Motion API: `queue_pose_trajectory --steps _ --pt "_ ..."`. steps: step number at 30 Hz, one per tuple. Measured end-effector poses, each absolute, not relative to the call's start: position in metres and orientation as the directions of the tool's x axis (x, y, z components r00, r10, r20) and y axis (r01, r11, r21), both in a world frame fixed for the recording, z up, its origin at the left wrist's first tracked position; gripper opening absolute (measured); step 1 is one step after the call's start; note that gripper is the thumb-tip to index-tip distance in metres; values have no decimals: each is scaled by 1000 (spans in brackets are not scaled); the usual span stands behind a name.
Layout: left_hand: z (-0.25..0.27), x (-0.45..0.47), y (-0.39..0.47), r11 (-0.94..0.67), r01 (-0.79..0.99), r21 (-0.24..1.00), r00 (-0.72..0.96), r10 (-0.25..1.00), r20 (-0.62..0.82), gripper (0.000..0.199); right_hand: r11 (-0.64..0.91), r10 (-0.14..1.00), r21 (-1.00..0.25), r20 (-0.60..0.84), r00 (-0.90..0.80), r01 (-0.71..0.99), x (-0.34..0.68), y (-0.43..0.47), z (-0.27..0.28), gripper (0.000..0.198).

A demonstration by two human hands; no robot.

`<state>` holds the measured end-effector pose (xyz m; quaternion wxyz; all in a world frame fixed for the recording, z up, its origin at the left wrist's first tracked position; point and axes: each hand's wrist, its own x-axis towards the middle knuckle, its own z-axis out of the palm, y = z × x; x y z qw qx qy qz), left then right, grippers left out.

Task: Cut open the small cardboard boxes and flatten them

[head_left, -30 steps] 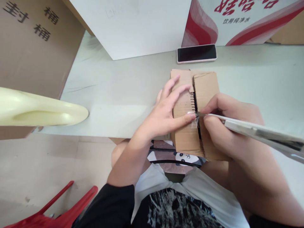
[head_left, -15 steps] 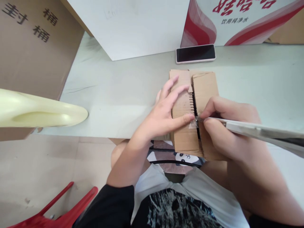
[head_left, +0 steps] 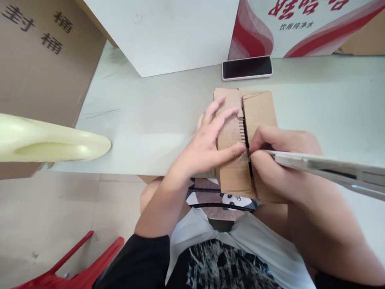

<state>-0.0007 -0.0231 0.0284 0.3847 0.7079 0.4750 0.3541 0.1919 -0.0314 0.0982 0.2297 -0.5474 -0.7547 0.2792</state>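
A small brown cardboard box [head_left: 234, 174] sits at the table's front edge, its top flaps split by a dark gap, with ragged cut marks beside it. A piece of clear tape [head_left: 241, 155] shows at the gap. My left hand [head_left: 207, 146] lies on the left flap with fingers spread, its thumb tip next to the gap. Pinched in my right hand [head_left: 285, 160] is a long white-and-grey utility knife [head_left: 325, 166], pointing left into the gap. My fingertips hide its tip.
A phone [head_left: 247, 68] lies behind the box. White and red-printed cartons [head_left: 186, 36] stand along the back. At left are a large brown carton [head_left: 45, 72] and a pale yellow rounded object [head_left: 60, 140]. A red plastic chair [head_left: 81, 273] stands lower left.
My right hand has shifted slightly left with the utility knife, and the metal tip seen before is now hidden. The tape at the gap looks more creased. My left hand stays put.
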Motion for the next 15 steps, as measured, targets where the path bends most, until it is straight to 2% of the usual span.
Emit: queue_pose_trajectory --steps 15 --pt "27 -3 -22 -289 441 850 312 937 157 83 181 920 -891 3 -392 417 204 -35 102 24"
